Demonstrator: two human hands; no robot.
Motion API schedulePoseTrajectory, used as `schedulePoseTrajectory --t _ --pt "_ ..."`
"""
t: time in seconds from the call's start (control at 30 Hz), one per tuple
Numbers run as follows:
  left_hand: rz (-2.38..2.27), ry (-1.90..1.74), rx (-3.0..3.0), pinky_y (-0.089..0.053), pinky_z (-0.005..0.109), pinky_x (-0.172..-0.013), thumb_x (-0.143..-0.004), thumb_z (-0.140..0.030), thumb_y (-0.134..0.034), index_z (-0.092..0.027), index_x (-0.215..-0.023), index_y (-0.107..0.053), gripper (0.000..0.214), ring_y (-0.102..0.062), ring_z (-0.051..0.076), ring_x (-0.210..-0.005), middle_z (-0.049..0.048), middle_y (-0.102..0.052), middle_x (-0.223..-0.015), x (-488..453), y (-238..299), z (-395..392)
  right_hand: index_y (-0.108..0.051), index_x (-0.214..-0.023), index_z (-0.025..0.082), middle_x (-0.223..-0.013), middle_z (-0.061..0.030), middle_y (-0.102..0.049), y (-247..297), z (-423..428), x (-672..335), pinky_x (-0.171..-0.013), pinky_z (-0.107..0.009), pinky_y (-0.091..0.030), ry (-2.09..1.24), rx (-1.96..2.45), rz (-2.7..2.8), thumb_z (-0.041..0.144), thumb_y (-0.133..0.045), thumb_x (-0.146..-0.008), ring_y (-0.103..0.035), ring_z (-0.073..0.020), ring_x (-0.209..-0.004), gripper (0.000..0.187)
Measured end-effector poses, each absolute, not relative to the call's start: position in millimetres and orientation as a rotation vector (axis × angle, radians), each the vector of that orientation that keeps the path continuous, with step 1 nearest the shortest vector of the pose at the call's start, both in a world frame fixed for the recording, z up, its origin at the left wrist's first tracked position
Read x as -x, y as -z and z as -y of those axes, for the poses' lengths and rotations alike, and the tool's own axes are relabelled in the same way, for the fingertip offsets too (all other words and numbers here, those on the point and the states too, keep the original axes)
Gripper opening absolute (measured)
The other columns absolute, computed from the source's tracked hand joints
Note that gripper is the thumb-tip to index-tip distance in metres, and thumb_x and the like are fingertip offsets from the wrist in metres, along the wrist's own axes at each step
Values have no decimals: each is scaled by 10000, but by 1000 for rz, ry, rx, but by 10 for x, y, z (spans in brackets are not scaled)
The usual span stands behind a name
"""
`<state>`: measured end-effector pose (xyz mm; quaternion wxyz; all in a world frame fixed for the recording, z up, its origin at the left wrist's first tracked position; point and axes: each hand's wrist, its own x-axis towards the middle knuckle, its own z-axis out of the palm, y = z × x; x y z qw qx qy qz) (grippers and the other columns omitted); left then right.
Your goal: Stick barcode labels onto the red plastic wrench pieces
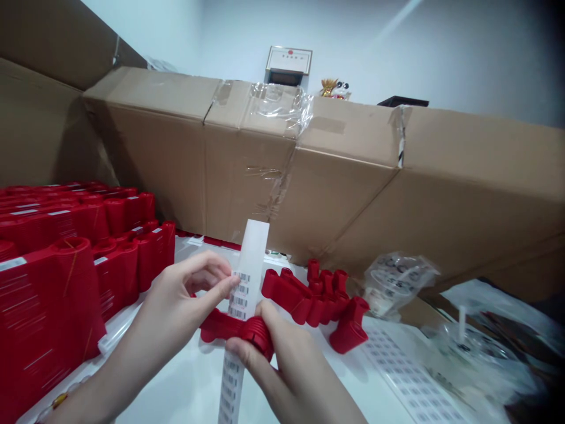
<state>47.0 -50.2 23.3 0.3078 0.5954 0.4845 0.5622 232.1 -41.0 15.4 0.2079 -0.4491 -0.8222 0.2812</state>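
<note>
At lower centre of the frame, the right hand [285,362] clamps a red folded bundle [229,327] together with a barcode sticker strip [251,259]. The left hand [183,303] pinches one label on the strip. Peeling probably goes cleanest with the strip held taut. Loose red pieces [320,297] lie just behind.

Label strip [247,277] pinched in the left hand [176,306]: waxy, half-clear backing paper with a soft sheen, matt white printed stickers on it. Under the right hand [282,365] the red piece [247,331] shows a finely ribbed surface with a dull satin finish, paper or plastic, cannot tell. Same ridged red on the stacks [53,277] at the left. Behind, the cardboard [353,176] is brown, matt and slightly fibrous, patched with glossy, wrinkled clear tape [278,106]. The table [189,377] is smooth white with a faint shine, and there's 1 crinkly clear plastic bag [395,282]
</note>
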Motion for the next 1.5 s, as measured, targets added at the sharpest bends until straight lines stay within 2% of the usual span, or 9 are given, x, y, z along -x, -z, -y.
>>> schedulePoseTrajectory --t 0.13,0.33,0.47,0.57,0.7,0.93,1.3,1.5 --pt "-1270 -1478 -1558 -499 258 -743 -923 -345 -700 -230 -846 -675 140 -653 150 -789 -44 -670 -779 -466 -247 512 -479 -890 238 -851 -25 -667 -158 404 -2330 -607 -298 -374 -835 1246 2266 440 -532 -1022 -577 -189 -718 247" --pt "-1292 -1485 -1531 -490 223 -680 -902 -359 -737 -228 -827 -697 156 -650 130 -735 -45 -691 -746 -490 -250 509 -481 -917 233 -881 -36 -665 -147 411 -2297 -626 -311 -373 -839 1283 2232 436 -521 -1022 -585 -203 -763 232" --pt "-1129 -1330 -1439 -507 201 -606 -888 -395 -760 -234 -817 -699 186 -650 120 -606 -50 -686 -612 -405 -305 550 -433 -827 235 -793 1 -606 -137 350 -2334 -588 -290 -349 -790 1258 2203 412 -534 -1018 -543 -171 -701 279" --pt "-1048 -1292 -1361 -496 173 -479 -920 -449 -713 -238 -832 -693 230 -597 95 -433 -72 -621 -503 -337 -365 620 -436 -800 230 -763 15 -560 -168 259 -2427 -608 -287 -376 -859 1221 2161 507 -548 -1013 -538 -165 -706 367" --pt "-1161 -1234 -1257 -365 109 -311 -884 -461 -737 -224 -788 -676 262 -543 80 -314 -74 -599 -457 -355 -457 714 -505 -838 218 -782 18 -568 -251 152 -2580 -676 -299 -417 -1060 1179 2062 596 -541 -1003 -578 -166 -757 414" --pt "-1388 -1067 -1322 -319 84 -297 -867 -449 -729 -220 -809 -703 237 -472 67 -280 -61 -604 -414 -493 -499 766 -549 -864 202 -799 13 -589 -350 140 -2691 -707 -296 -429 -1263 1040 2028 608 -589 -977 -553 -150 -761 424" --pt "-1455 -1057 -1434 -258 98 -305 -909 -547 -636 -223 -785 -713 355 -413 60 -272 -36 -601 -434 -523 -428 769 -557 -848 204 -789 19 -576 -382 209 -2689 -708 -273 -463 -1283 1058 2040 603 -598 -974 -586 -145 -765 421" --pt "-1444 -1029 -1454 -263 92 -311 -917 -489 -642 -224 -834 -721 289 -408 40 -261 -53 -603 -461 -498 -406 755 -534 -814 204 -782 22 -561 -364 187 -2694 -696 -263 -464 -1302 1033 2040 583 -599 -982 -570 -136 -749 420"
